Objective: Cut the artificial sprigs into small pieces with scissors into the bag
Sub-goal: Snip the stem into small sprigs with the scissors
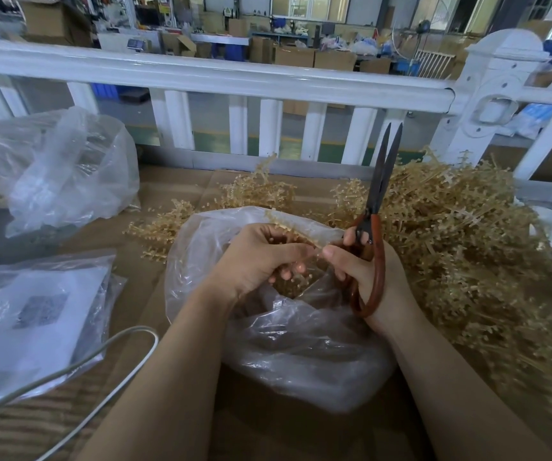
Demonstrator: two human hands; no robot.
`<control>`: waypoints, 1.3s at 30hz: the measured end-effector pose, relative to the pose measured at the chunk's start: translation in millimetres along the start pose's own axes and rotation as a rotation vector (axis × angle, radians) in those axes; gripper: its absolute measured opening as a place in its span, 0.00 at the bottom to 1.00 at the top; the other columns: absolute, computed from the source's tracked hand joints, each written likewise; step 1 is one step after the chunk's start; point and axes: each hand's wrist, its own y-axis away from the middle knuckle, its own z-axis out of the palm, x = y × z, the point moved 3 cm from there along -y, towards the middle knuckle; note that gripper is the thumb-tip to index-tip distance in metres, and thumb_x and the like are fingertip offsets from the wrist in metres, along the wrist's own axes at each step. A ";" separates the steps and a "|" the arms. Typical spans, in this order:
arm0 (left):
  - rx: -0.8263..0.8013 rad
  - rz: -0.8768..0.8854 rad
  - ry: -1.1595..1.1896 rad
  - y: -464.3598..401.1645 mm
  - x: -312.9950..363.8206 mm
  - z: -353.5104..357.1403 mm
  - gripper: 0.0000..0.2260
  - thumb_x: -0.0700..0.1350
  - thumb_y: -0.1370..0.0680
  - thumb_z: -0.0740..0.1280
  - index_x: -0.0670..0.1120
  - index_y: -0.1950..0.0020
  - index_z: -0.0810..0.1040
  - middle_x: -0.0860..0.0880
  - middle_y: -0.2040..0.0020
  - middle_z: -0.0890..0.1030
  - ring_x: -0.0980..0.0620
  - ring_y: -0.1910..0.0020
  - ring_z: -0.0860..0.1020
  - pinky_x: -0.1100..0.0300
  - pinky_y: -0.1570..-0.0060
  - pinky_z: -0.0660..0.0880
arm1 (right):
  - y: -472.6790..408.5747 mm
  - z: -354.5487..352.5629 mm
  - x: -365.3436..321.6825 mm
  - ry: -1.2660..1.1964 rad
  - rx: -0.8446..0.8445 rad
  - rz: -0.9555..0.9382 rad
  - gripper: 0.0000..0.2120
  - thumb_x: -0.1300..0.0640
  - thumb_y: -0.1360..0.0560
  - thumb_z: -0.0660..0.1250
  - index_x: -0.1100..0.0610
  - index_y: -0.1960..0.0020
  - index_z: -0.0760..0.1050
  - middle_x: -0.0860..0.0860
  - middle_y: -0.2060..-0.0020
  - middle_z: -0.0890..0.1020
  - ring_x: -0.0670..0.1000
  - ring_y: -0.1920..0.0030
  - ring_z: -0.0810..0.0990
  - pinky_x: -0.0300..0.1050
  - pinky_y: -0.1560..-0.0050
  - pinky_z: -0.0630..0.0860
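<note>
A clear plastic bag (288, 344) lies open on the cardboard in front of me, with tan cut pieces inside. Over its mouth my left hand (258, 257) grips a tan artificial sprig (288, 229), fingers curled round it. My right hand (367, 281) holds red-handled scissors (376, 207) with the dark blades pointing up and nearly closed; its thumb tip touches the sprig's end beside my left thumb. A big heap of tan sprigs (461, 241) lies to the right and behind the bag.
A white railing (201, 78) runs across the back of the work surface. Two more plastic bags sit at the left, one crumpled (61, 171) and one flat with a printed sheet (31, 321). A white cable (101, 354) loops at the lower left.
</note>
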 end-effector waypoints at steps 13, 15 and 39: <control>-0.099 0.081 0.106 0.4 0.6 -0.3 0.06 0.45 0.33 0.80 0.47 0.58 0.87 0.49 0.69 0.82 0.58 0.73 0.76 0.70 0.73 0.71 | 2.6 4.4 -6.2 0.214 0.007 -0.095 0.13 0.52 0.35 0.77 0.40 0.63 0.74 0.45 0.65 0.82 0.44 0.66 0.79 0.44 0.60 0.74; -0.061 0.093 0.166 -0.5 -1.4 -1.2 0.07 0.45 0.33 0.80 0.47 0.57 0.87 0.47 0.64 0.84 0.55 0.68 0.79 0.68 0.70 0.72 | 5.4 5.2 -10.3 0.301 0.043 -0.181 0.11 0.44 0.34 0.77 0.40 0.60 0.74 0.43 0.65 0.81 0.42 0.65 0.79 0.40 0.60 0.76; 0.063 0.247 0.218 8.2 9.8 -23.1 0.04 0.38 0.31 0.75 0.46 0.59 0.87 0.44 0.61 0.85 0.50 0.61 0.82 0.59 0.60 0.77 | 1.0 -3.6 4.8 1.149 -0.001 -0.292 0.31 0.22 0.36 0.63 0.45 0.48 0.70 0.40 0.56 0.75 0.41 0.57 0.76 0.45 0.59 0.78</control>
